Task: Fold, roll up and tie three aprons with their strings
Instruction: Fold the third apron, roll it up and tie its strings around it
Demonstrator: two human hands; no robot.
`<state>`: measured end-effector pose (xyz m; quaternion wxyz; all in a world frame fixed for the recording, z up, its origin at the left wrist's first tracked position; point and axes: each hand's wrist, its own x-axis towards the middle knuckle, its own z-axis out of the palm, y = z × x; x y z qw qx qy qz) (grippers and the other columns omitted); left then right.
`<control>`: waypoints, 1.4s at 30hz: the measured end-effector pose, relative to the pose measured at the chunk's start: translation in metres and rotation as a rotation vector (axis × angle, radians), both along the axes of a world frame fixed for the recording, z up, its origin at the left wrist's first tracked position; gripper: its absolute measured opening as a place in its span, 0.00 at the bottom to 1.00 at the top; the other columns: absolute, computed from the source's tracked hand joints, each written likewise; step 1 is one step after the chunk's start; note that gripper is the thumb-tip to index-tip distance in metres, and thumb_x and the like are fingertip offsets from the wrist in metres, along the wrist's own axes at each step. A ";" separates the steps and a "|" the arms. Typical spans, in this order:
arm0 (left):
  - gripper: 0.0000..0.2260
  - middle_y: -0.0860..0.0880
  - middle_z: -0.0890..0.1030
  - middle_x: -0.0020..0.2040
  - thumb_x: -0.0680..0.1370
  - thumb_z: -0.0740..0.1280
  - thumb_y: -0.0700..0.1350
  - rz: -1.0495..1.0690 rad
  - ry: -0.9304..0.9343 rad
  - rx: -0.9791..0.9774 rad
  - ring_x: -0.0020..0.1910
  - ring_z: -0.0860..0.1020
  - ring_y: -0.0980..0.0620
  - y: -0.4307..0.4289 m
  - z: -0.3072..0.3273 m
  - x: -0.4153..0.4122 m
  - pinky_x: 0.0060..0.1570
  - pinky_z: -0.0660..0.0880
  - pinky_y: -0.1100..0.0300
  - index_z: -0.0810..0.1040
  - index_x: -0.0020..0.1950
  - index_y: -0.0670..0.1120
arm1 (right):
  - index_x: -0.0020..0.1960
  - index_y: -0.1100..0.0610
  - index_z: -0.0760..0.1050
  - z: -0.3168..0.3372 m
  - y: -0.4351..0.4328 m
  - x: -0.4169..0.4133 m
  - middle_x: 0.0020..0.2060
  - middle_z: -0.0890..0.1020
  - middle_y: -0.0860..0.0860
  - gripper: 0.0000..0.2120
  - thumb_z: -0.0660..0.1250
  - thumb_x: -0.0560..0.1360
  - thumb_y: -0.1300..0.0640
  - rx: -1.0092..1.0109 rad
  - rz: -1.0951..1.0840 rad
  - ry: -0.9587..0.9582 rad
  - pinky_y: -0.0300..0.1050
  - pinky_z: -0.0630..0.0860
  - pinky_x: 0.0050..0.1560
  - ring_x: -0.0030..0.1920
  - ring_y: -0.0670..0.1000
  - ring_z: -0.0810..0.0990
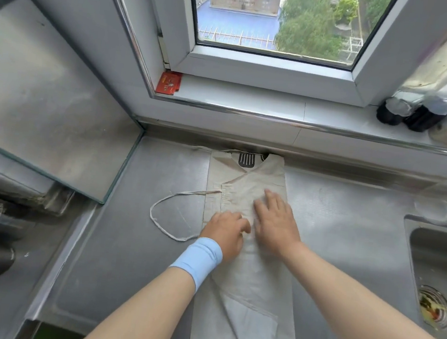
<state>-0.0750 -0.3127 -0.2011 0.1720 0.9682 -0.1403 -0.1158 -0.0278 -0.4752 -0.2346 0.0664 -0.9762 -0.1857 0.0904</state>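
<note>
A beige apron (245, 182) lies folded into a long narrow strip on the steel counter (132, 242), running from the back wall to the front edge. A dark utensil print shows at its far end. One apron string (162, 215) loops out to the left on the counter. My left hand (224, 233), with a light blue wristband, rests on the strip's left side with its fingers bent onto the cloth. My right hand (275, 219) lies flat on the cloth beside it, fingers straight and spread. Only one apron is in view.
A steel sink (440, 275) with a drain strainer sits at the right. A glass-edged panel (59, 96) leans at the left above dark cylinders. On the window sill stand a red packet (168, 83) and dark-capped bottles (410, 111).
</note>
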 end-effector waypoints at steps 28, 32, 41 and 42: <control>0.25 0.44 0.65 0.72 0.77 0.61 0.41 0.474 0.187 -0.010 0.71 0.64 0.43 0.021 0.004 -0.096 0.70 0.63 0.51 0.62 0.73 0.47 | 0.77 0.50 0.58 0.033 0.005 -0.151 0.79 0.52 0.55 0.31 0.63 0.76 0.51 -0.072 0.190 0.311 0.57 0.60 0.72 0.77 0.57 0.54; 0.34 0.47 0.46 0.80 0.77 0.63 0.42 0.389 0.239 0.068 0.78 0.47 0.46 0.037 -0.014 -0.067 0.75 0.52 0.49 0.48 0.79 0.48 | 0.75 0.46 0.61 0.021 0.011 -0.149 0.78 0.54 0.54 0.30 0.64 0.75 0.51 -0.050 0.137 0.331 0.56 0.63 0.70 0.77 0.56 0.54; 0.27 0.43 0.75 0.63 0.81 0.46 0.61 0.334 0.421 0.301 0.64 0.70 0.42 0.088 -0.004 -0.102 0.64 0.67 0.49 0.78 0.60 0.49 | 0.75 0.47 0.60 0.020 0.010 -0.168 0.79 0.52 0.55 0.28 0.62 0.77 0.52 -0.033 0.095 0.287 0.55 0.60 0.72 0.78 0.56 0.52; 0.29 0.43 0.76 0.62 0.81 0.44 0.61 0.326 0.463 0.393 0.62 0.73 0.42 0.093 0.004 -0.110 0.62 0.68 0.51 0.78 0.60 0.47 | 0.75 0.48 0.60 0.023 0.009 -0.172 0.79 0.53 0.55 0.27 0.61 0.77 0.52 -0.031 0.090 0.273 0.55 0.60 0.72 0.78 0.56 0.53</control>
